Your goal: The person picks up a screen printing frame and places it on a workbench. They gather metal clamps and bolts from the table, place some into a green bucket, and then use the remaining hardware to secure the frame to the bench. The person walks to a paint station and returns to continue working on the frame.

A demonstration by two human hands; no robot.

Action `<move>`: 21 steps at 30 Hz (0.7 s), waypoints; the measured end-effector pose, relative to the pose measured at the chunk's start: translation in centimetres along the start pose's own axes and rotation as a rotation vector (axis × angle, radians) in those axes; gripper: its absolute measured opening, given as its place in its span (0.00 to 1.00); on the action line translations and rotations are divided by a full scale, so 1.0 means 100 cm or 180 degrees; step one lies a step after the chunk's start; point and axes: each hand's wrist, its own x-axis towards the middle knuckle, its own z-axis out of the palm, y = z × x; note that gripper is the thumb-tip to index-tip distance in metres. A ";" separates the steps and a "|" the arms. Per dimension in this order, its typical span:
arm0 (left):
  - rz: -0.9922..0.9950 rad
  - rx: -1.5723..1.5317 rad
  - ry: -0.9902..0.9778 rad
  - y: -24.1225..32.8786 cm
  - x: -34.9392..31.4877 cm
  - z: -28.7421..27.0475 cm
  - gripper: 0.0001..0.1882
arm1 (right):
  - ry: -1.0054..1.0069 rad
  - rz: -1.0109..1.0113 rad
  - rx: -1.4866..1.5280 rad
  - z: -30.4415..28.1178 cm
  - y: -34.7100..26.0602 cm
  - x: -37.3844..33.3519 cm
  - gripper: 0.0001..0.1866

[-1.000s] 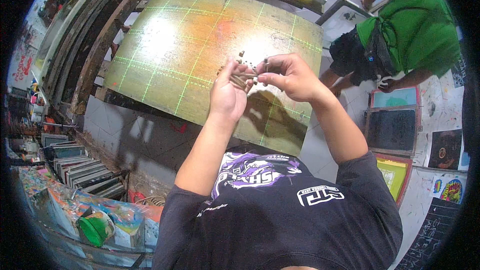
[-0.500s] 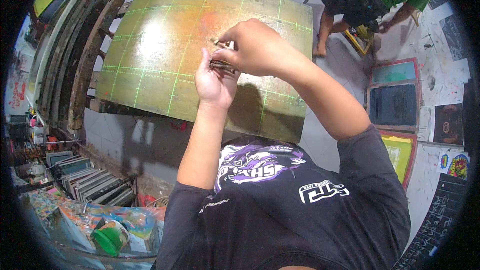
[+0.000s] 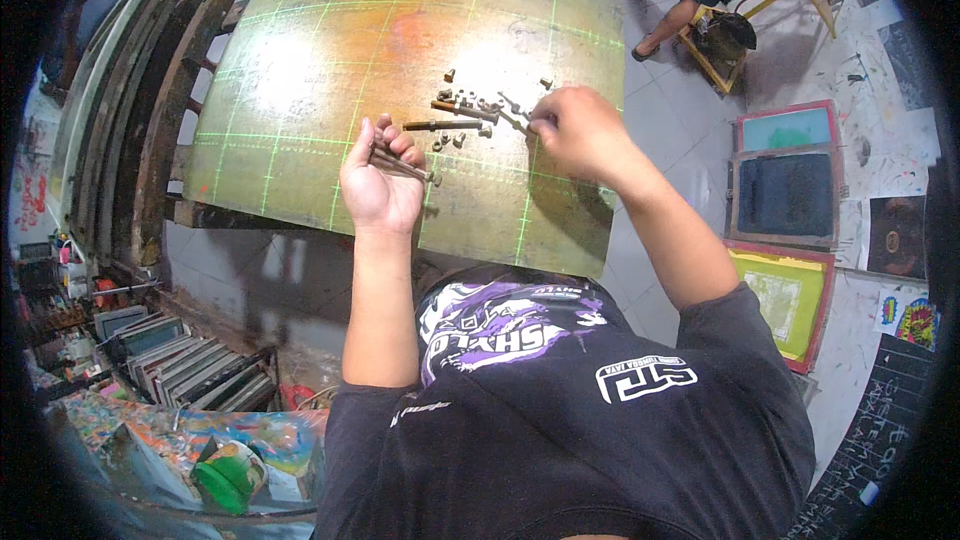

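My left hand, palm up over the near part of the board, has its fingers curled round several long metal bolts. To its right my right hand is closed, its fingertips pinched at the end of a slim bolt by the loose pile. Several long bolts lie there, among them a dark bolt and a brownish bolt. Small nuts and short pieces are scattered round them. The fingers of my right hand partly hide what they grip.
Under the parts is a large yellowish board with green grid lines. Framed screens stand along the right. Another person's legs show at the upper right beside a yellow wooden frame. A rack of panels and a green-lidded tub are lower left.
My hands have moved apart: the left toward the left and nearer me, the right to the right. The loose bolts and nuts now show on the board. The other person has shifted farther away.
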 end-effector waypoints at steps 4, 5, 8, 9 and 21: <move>0.0003 -0.0083 0.0339 -0.015 -0.007 0.017 0.14 | 0.0001 -0.0257 0.1254 -0.024 -0.013 0.003 0.11; 0.0025 -0.0032 0.0520 -0.022 -0.009 0.028 0.14 | 0.0058 -0.0501 0.1326 -0.030 -0.024 0.003 0.11; -0.0043 -0.0035 0.0122 -0.025 -0.006 0.024 0.12 | 0.0335 -0.1036 0.1436 -0.036 -0.047 0.005 0.10; 0.0002 0.0027 -0.0046 -0.024 -0.005 0.018 0.12 | 0.0381 -0.0970 0.1271 -0.031 -0.045 0.009 0.10; 0.0554 0.0375 0.0458 0.010 -0.011 -0.008 0.21 | 0.0723 -0.1042 -0.0788 0.037 -0.047 0.023 0.06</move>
